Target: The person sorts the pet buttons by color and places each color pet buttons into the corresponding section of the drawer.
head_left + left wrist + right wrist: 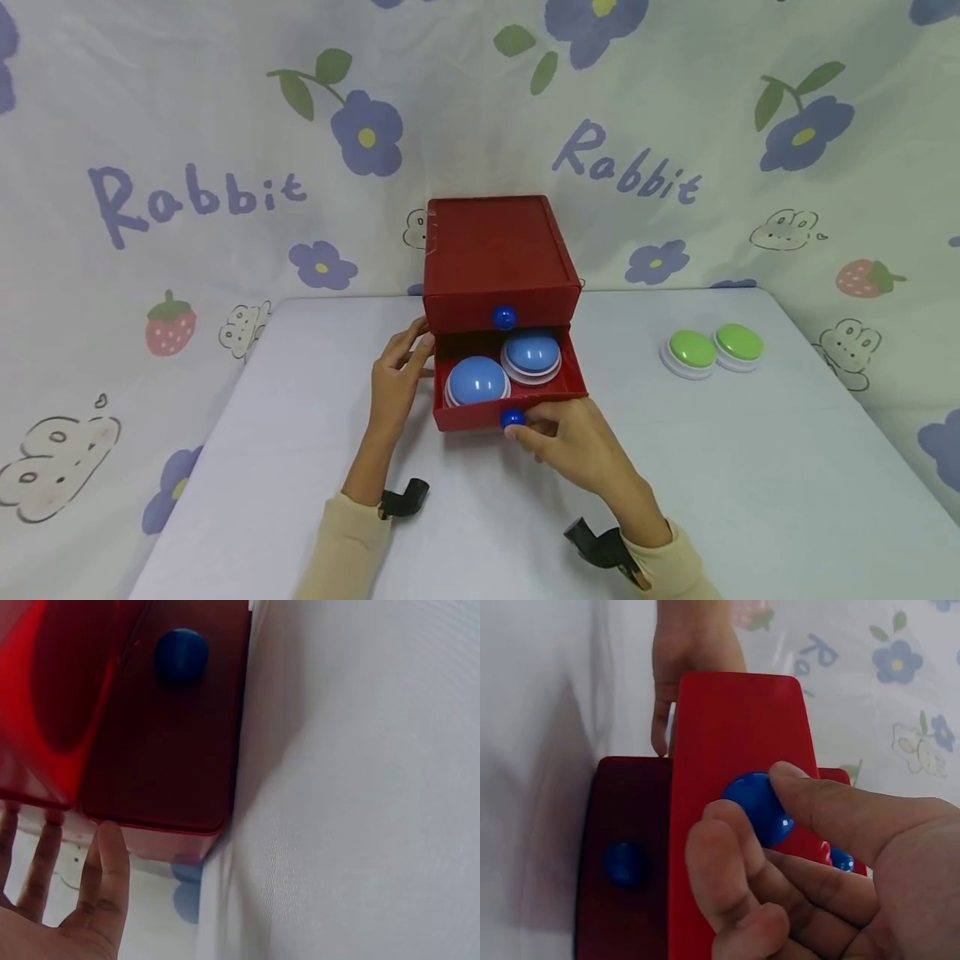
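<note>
A red drawer box stands at the back of the table, its top drawer closed. Below that, a pulled-out drawer holds two blue dome-topped push buttons, one front left and one back right, both on white bases. Thumb and index finger of my right hand pinch the blue round knob on this drawer's front. My left hand rests its straightened fingers against the box's left side. A closed bottom drawer with its own blue knob shows in the left wrist view.
Two green push buttons, one on the left and one on the right, sit side by side at the table's right. Behind the white table hangs a patterned cloth with flowers and rabbits.
</note>
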The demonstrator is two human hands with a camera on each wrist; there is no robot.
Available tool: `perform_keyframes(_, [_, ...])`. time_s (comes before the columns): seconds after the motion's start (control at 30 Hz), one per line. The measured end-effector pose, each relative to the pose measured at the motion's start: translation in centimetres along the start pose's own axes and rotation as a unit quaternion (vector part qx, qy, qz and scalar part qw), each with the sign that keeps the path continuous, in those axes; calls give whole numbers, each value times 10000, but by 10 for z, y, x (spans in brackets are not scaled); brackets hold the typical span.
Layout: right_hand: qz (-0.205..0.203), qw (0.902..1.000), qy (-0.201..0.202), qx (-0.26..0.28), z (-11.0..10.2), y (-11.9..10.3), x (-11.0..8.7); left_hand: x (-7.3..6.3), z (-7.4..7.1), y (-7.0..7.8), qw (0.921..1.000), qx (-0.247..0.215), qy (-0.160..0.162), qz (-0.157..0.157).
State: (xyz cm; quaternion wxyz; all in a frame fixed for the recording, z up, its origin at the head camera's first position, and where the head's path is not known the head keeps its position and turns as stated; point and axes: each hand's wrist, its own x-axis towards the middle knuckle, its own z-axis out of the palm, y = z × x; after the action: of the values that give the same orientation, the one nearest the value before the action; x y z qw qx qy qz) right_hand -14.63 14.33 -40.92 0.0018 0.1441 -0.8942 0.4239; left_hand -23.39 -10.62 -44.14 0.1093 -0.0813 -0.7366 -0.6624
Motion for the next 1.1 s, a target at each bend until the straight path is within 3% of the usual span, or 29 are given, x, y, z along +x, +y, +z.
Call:
perform_keyframes(0.17, [-105,9999,121,10,1,2,3,7,-1,-24,9999,-10,113,115])
perform_keyframes(0.47, [-418,9986,280,156,4,4,5,7,-1,-24,9999,79,101,65])
perform_keyframes(1.1, [-453,9978,402,275,7,6,7,6,-2,-23,9997,220,99,20])
